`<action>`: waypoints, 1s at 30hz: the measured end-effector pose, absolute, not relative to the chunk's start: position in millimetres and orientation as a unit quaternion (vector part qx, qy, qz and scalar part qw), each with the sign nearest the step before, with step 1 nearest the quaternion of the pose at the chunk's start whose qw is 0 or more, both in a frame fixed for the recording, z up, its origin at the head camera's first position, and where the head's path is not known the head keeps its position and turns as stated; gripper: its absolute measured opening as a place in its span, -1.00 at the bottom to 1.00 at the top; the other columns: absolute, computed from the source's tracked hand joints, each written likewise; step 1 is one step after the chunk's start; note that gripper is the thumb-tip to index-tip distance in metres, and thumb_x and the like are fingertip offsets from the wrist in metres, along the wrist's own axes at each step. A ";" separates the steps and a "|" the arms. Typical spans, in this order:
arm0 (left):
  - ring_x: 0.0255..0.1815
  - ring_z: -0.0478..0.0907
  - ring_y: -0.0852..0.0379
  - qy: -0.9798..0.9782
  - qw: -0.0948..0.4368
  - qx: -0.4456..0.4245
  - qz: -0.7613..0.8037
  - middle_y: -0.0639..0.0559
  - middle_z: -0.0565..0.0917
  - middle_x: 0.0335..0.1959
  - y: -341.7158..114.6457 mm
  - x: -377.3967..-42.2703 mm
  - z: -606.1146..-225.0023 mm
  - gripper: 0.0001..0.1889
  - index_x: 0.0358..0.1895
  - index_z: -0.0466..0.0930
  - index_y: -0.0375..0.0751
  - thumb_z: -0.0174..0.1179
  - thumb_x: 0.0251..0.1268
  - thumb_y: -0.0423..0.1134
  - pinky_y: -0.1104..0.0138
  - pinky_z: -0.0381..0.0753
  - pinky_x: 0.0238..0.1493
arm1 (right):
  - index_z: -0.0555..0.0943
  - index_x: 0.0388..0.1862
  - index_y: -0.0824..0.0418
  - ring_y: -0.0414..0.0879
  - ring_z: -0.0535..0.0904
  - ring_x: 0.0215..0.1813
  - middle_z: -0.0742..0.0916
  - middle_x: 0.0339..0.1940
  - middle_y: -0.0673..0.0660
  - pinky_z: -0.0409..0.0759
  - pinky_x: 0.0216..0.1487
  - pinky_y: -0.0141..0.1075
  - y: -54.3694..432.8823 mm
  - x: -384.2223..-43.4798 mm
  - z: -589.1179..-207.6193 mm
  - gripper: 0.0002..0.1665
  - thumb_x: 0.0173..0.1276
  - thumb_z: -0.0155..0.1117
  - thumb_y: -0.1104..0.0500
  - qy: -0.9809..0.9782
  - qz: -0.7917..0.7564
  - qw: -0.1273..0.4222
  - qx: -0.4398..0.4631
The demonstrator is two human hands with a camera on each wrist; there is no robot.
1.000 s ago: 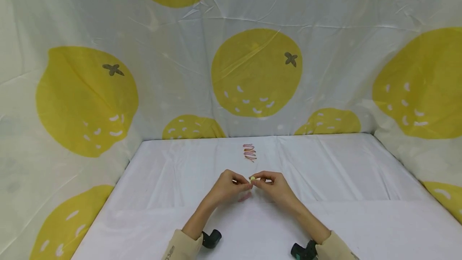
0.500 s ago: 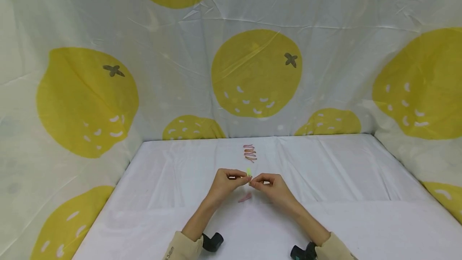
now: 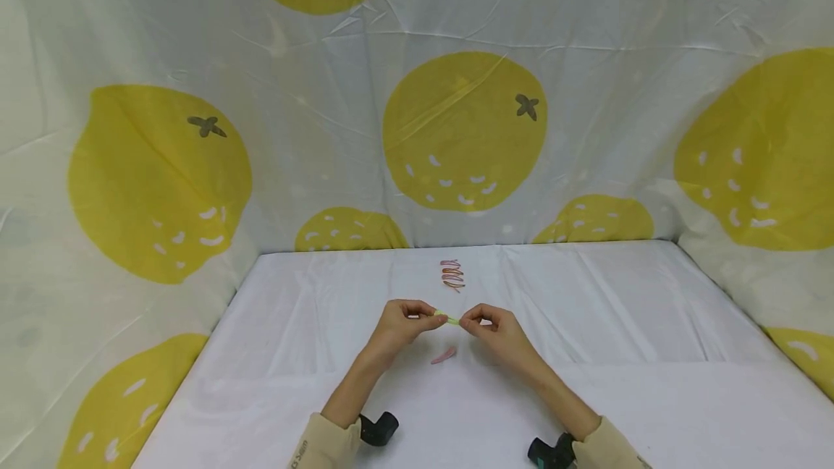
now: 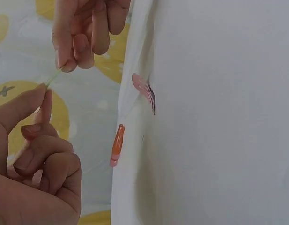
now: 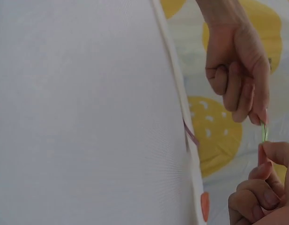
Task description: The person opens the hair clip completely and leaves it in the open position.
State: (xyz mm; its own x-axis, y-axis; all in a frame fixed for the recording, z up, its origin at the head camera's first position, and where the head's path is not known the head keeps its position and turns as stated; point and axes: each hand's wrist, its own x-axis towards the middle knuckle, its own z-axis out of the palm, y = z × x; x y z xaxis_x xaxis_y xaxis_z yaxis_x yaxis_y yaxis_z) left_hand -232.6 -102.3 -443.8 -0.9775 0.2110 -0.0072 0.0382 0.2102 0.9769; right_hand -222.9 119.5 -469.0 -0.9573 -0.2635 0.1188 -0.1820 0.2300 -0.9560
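A small light green strip, looking like a snap hair clip (image 3: 452,320), is held above the table between both hands. My left hand (image 3: 399,327) pinches one end between thumb and forefinger. The right hand (image 3: 500,336) pinches the opposite end, its other fingers curled. Both wrist views show the thin green clip (image 5: 264,132) spanning the gap between the fingertips, its ends hidden by them. Below the hands, a pink snap hair clip (image 3: 444,355) lies on the white cloth. In the left wrist view this pink clip (image 4: 142,87) has a split, bent-apart shape.
Several pink and orange hair clips (image 3: 452,275) lie in a short column farther back on the white-covered table (image 3: 586,310). Lemon-print fabric (image 3: 313,129) walls the back and sides. Black wrist cameras (image 3: 379,429) sit at the sleeve cuffs.
The green clip has turned from upright to lying lengthwise between the hands. Both hands have drawn slightly apart, exposing it and the pink clip below.
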 end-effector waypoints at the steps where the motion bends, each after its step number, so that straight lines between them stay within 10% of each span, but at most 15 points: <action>1: -0.41 0.34 0.24 0.776 0.075 0.086 0.620 0.24 0.65 -0.52 -102.8 -233.0 -444.2 -0.75 -0.29 0.79 -0.33 0.52 0.18 -0.18 0.41 0.24 -0.44 | 0.71 -0.12 0.31 -0.23 0.57 -0.45 0.73 -0.15 0.21 0.47 -0.25 -0.46 119.5 -223.2 -469.3 -0.75 0.50 0.34 0.11 0.782 -0.609 0.031 -0.134; 12: -0.27 0.64 0.27 0.764 0.061 0.130 0.629 -0.13 0.84 -0.27 -104.2 -233.1 -447.3 -0.81 -0.20 0.84 -0.36 0.48 0.24 -0.28 0.42 0.59 -0.18 | 0.75 -0.13 0.25 -0.02 0.80 -0.22 0.78 -0.07 0.23 0.58 -0.03 -0.43 122.3 -225.5 -473.7 -0.79 0.46 0.38 0.11 0.765 -0.628 0.019 -0.144; 18: -0.41 0.46 0.31 0.762 0.026 0.163 0.626 -0.15 0.76 -0.39 -104.4 -232.8 -445.7 -0.86 -0.23 0.85 -0.33 0.47 0.24 -0.31 0.46 0.40 -0.36 | 0.79 -0.20 0.24 0.00 0.81 -0.25 0.82 -0.17 0.24 0.65 -0.10 -0.44 122.8 -224.7 -473.1 -0.86 0.40 0.45 0.16 0.754 -0.633 -0.031 -0.175; 25: -0.52 0.34 0.31 0.767 -0.016 0.183 0.615 -0.19 0.66 -0.54 -98.3 -232.1 -446.6 -0.94 -0.32 0.86 -0.34 0.48 0.19 -0.39 0.48 0.27 -0.47 | 0.82 -0.32 0.22 -0.34 0.25 -0.58 0.78 -0.42 0.24 0.27 -0.53 -0.46 122.2 -224.3 -472.5 -0.93 0.31 0.52 0.21 0.750 -0.624 -0.089 -0.201; 30: -0.58 0.34 0.32 0.778 -0.049 0.193 0.596 -0.29 0.66 -0.56 -93.5 -230.7 -446.6 -0.95 -0.36 0.85 -0.38 0.49 0.15 -0.44 0.50 0.27 -0.52 | 0.80 -0.32 0.32 -0.36 0.22 -0.59 0.72 -0.52 0.28 0.22 -0.59 -0.41 123.3 -224.5 -474.6 -0.90 0.29 0.52 0.27 0.736 -0.634 -0.101 -0.215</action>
